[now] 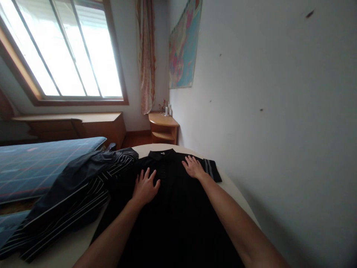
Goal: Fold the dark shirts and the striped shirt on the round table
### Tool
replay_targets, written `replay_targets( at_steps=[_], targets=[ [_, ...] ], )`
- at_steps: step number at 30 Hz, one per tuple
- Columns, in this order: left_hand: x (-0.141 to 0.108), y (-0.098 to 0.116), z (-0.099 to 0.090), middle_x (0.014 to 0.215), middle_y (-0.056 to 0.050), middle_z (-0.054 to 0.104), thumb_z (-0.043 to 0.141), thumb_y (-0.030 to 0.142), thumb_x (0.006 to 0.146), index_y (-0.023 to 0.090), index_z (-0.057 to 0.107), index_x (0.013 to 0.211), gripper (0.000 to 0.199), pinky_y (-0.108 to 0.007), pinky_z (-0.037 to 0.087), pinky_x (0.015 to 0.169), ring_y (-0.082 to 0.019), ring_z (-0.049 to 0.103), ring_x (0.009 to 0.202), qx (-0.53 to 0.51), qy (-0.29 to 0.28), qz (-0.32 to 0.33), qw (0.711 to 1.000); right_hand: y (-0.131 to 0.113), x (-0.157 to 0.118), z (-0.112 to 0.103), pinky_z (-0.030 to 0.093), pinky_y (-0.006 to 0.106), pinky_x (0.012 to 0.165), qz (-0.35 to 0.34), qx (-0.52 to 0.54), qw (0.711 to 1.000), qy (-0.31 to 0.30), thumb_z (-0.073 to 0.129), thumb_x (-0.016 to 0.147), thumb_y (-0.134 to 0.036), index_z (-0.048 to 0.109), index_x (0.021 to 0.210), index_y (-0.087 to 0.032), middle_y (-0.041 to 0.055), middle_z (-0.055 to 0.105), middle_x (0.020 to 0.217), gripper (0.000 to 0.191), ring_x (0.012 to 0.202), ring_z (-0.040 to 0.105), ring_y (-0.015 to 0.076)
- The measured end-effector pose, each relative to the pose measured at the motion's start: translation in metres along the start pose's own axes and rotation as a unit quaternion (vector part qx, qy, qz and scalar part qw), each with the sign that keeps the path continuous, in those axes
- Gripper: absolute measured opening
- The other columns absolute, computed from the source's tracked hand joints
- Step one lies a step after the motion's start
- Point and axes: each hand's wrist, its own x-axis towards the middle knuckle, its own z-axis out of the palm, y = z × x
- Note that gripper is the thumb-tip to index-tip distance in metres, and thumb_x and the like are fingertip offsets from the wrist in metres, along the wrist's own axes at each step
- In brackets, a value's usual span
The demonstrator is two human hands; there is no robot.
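A black polo shirt (173,208) lies spread out on a pale round-edged table (231,190), its collar at the far end. Grey stripes band its right sleeve (212,169). My left hand (145,187) rests flat on the left chest of the shirt, fingers spread. Near the right shoulder, my right hand (193,166) lies flat on the cloth with its fingers stretched out. Neither hand grips anything. The lower part of the shirt runs out of view between my forearms.
Left of the shirt lies a dark garment with white stripes (75,186), partly over the table edge. Beyond it is a blue plaid mattress (41,163). A white wall (264,141) stands close on the right. A wooden corner shelf (164,120) and a low wooden cabinet (103,124) stand behind.
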Motion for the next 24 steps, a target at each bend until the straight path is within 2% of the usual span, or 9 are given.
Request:
replay_targets(
  at_steps=[4, 7, 11, 16, 18, 21, 24],
  targets=[
    [-0.004, -0.001, -0.002, 0.152, -0.012, 0.044, 0.042, 0.039, 0.096, 0.016, 0.052, 0.142, 0.052, -0.044, 0.03, 0.115, -0.031, 0.036, 0.142, -0.006, 0.016, 0.025, 1.0, 0.02, -0.019, -0.007, 0.014, 0.04, 0.119, 0.034, -0.007, 0.999, 0.01, 0.017, 0.1, -0.06, 0.026, 0.156, -0.016, 0.009, 0.021, 0.163, 0.072, 0.149, 0.019, 0.0259],
    [-0.009, -0.002, -0.002, 0.155, -0.013, 0.04, 0.042, 0.043, 0.096, 0.017, 0.049, 0.145, 0.055, -0.047, 0.027, 0.116, -0.033, 0.031, 0.144, -0.007, 0.001, 0.031, 0.999, 0.03, -0.035, -0.013, 0.012, 0.044, 0.12, 0.077, -0.014, 0.997, 0.022, 0.014, 0.099, -0.06, 0.032, 0.154, -0.014, 0.0113, 0.027, 0.161, 0.073, 0.149, 0.02, 0.027],
    [-0.015, -0.004, -0.001, 0.158, -0.012, 0.034, 0.042, 0.049, 0.096, 0.019, 0.044, 0.148, 0.06, -0.049, 0.025, 0.116, -0.034, 0.025, 0.147, -0.01, -0.01, 0.03, 0.999, 0.036, -0.056, -0.018, 0.013, 0.048, 0.118, 0.117, -0.018, 0.993, 0.032, 0.014, 0.099, -0.061, 0.033, 0.154, -0.016, 0.0129, 0.021, 0.163, 0.074, 0.15, 0.015, 0.0294],
    [-0.016, -0.007, -0.003, 0.15, -0.011, 0.047, 0.044, 0.041, 0.096, 0.018, 0.055, 0.139, 0.05, -0.042, 0.03, 0.116, -0.028, 0.04, 0.14, -0.042, 0.026, 0.061, 0.997, 0.036, -0.076, -0.017, 0.021, 0.044, 0.115, 0.148, -0.023, 0.986, 0.078, 0.021, 0.099, -0.058, 0.025, 0.156, -0.013, 0.0211, 0.017, 0.162, 0.073, 0.145, 0.029, 0.032],
    [-0.016, -0.007, -0.003, 0.149, -0.011, 0.048, 0.044, 0.041, 0.096, 0.018, 0.057, 0.138, 0.049, -0.041, 0.031, 0.115, -0.028, 0.041, 0.139, -0.047, 0.03, 0.073, 0.996, 0.035, -0.081, -0.015, 0.024, 0.046, 0.112, 0.17, -0.022, 0.98, 0.105, 0.022, 0.098, -0.059, 0.033, 0.154, -0.013, 0.0228, 0.023, 0.16, 0.073, 0.143, 0.032, 0.0343],
    [-0.015, -0.007, -0.002, 0.153, -0.012, 0.044, 0.045, 0.043, 0.096, 0.019, 0.054, 0.141, 0.052, -0.045, 0.03, 0.115, -0.032, 0.036, 0.143, -0.036, 0.017, 0.065, 0.997, 0.037, -0.083, -0.014, 0.024, 0.054, 0.11, 0.208, -0.014, 0.971, 0.116, 0.021, 0.098, -0.061, 0.049, 0.146, -0.021, 0.0205, 0.03, 0.157, 0.069, 0.143, 0.028, 0.0391],
    [-0.013, -0.007, -0.001, 0.155, -0.011, 0.041, 0.045, 0.043, 0.096, 0.021, 0.051, 0.144, 0.052, -0.045, 0.028, 0.116, -0.031, 0.033, 0.144, -0.027, 0.007, 0.054, 0.998, 0.041, -0.081, -0.016, 0.026, 0.058, 0.106, 0.231, -0.009, 0.966, 0.118, 0.021, 0.098, -0.06, 0.053, 0.143, -0.029, 0.0174, 0.035, 0.155, 0.064, 0.142, 0.028, 0.0402]
  ],
)
